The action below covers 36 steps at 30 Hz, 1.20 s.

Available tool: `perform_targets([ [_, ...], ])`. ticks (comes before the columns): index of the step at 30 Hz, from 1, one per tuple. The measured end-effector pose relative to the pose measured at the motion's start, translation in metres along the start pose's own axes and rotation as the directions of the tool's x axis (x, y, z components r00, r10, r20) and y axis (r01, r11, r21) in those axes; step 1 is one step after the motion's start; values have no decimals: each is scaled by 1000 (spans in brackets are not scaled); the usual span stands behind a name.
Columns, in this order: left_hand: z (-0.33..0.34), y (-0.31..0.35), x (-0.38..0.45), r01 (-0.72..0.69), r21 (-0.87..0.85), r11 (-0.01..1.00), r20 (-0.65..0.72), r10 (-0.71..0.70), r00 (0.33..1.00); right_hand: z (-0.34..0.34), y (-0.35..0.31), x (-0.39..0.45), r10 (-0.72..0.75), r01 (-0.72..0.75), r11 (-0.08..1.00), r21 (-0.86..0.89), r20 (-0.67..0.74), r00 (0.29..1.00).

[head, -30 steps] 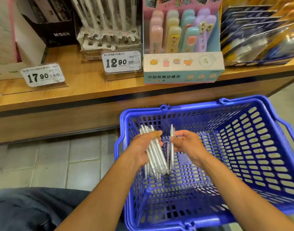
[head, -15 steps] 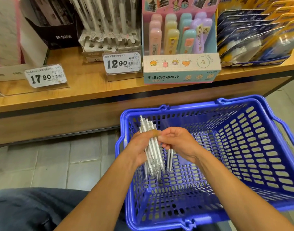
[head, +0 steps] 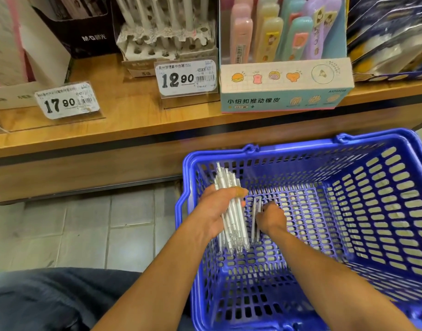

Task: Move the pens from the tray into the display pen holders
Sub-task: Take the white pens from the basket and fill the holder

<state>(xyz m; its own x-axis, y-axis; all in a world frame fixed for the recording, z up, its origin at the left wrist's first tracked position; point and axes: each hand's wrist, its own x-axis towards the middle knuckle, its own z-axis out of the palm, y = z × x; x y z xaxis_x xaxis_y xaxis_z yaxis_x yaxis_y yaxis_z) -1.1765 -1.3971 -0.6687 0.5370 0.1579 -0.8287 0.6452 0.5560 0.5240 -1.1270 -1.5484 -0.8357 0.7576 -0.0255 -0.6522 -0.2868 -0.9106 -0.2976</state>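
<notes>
My left hand (head: 216,212) grips a bundle of several white pens (head: 231,225) upright over the left side of a blue plastic basket (head: 372,199). My right hand (head: 270,217) is lower, down inside the basket, with its fingers curled round two more white pens (head: 255,219) that stand nearly upright. On the wooden shelf above, a white display pen holder (head: 167,44) with round holes has several white pens standing in it and some holes open at the front.
The wooden shelf (head: 124,108) carries price tags 17.90 (head: 66,101) and 12.90 (head: 186,77), a black box (head: 85,32), a box of pastel push erasers (head: 284,84) and packaged goods at far right. Tiled floor lies left of the basket; my knee is at bottom left.
My right hand has parted from the bundle and gone down into the basket with two pens. The view has moved closer to the shelf and basket.
</notes>
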Motion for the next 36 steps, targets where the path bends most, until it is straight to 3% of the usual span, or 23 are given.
perform_targets([
  [5, -2, -8, 6, -18, 15, 1000, -26, 18, 999, 7, -3, 0, -25, 19, 996, -85, -63, 998],
  [11, -1, -7, 5, -22, 51, 998, 4, 22, 1000, 5, -7, 5, 74, -72, 997, -39, 44, 996],
  [16, -5, -4, 9, -28, 77, 997, 0, 28, 1000, 5, -6, 2, 67, -48, 972, -230, 76, 995],
  [20, -8, 0, 11, -42, 87, 995, -3, 43, 999, -5, -3, 0, 38, -19, 962, -273, 63, 997],
  [27, -6, 16, -1, -17, 219, 976, 7, 16, 1000, -55, -16, -36, -146, 152, 987, -48, 109, 983],
  [36, -6, 72, -97, 78, 305, 949, -54, -65, 996, -156, -42, -156, -97, 28, 908, 419, 144, 985],
])
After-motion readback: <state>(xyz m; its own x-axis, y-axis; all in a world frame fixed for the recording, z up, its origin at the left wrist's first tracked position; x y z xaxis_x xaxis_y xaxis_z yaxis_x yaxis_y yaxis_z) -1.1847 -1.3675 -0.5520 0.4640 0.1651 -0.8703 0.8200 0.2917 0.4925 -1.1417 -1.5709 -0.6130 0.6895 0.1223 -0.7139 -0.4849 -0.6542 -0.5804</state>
